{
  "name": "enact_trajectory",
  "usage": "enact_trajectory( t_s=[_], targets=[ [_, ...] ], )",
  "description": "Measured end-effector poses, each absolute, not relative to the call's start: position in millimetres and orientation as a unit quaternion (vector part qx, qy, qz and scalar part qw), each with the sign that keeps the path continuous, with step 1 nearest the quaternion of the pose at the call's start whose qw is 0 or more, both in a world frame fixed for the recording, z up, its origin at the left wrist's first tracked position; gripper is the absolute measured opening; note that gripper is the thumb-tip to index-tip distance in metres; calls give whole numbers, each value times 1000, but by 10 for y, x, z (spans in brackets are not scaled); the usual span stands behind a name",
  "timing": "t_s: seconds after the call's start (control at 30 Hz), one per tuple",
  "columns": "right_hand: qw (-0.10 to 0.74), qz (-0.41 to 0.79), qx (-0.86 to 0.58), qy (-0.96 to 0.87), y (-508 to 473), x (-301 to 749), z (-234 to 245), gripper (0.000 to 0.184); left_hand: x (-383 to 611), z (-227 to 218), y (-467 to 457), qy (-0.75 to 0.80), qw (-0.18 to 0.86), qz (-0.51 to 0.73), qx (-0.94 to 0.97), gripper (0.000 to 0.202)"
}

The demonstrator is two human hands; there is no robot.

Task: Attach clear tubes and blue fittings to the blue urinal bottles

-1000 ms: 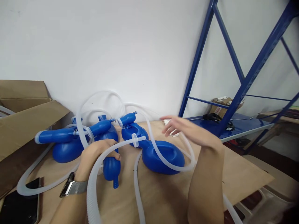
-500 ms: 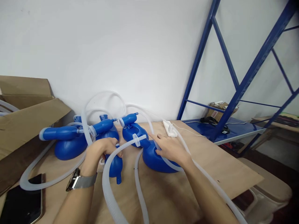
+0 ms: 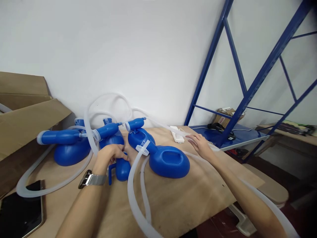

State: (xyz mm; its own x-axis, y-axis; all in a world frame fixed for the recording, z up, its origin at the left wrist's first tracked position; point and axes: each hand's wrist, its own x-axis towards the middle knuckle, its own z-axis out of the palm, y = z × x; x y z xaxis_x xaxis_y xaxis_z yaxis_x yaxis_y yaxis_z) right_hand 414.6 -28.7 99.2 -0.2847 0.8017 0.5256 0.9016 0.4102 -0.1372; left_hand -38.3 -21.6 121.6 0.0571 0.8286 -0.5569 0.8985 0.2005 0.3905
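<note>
My left hand [image 3: 110, 155] is closed around a small blue plastic bulb [image 3: 122, 169], whose spout points left. Several blue moulded vessels lie on the wooden board, with the nearest flat oval one [image 3: 169, 163] just right of that hand. A translucent corrugated hose [image 3: 135, 201] runs from its clamped neck toward me. My right hand [image 3: 201, 146] hovers open at the far right, beside a thin translucent tube [image 3: 198, 157]. A white power strip [image 3: 177, 134] lies just beyond its fingertips. A metal-mesh watch [image 3: 92, 179] circles my left wrist.
A black phone [image 3: 22, 215] lies at the near left of the wooden board [image 3: 198, 191], beside an open cardboard box [image 3: 24, 112]. Blue metal shelving [image 3: 237, 82] stands at the right, holding a small carton and black cable. The board's edge drops off at the right.
My right hand has left the oval vessel and moved right, toward the power strip. The bulb in my left hand has turned, swinging its spout left. The hose has shifted right.
</note>
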Motion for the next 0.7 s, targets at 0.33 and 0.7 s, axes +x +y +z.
enact_trajectory(
  t_s=[0.33,0.7],
  targets=[
    [333,-80,-474,-811,-450,3642,675,48,-559,1397,-306,695,298,-13,654,50],
    [160,-300,-346,-875,-643,2622,876,45,-746,922,-491,666,202,-40,717,53]
  ],
)
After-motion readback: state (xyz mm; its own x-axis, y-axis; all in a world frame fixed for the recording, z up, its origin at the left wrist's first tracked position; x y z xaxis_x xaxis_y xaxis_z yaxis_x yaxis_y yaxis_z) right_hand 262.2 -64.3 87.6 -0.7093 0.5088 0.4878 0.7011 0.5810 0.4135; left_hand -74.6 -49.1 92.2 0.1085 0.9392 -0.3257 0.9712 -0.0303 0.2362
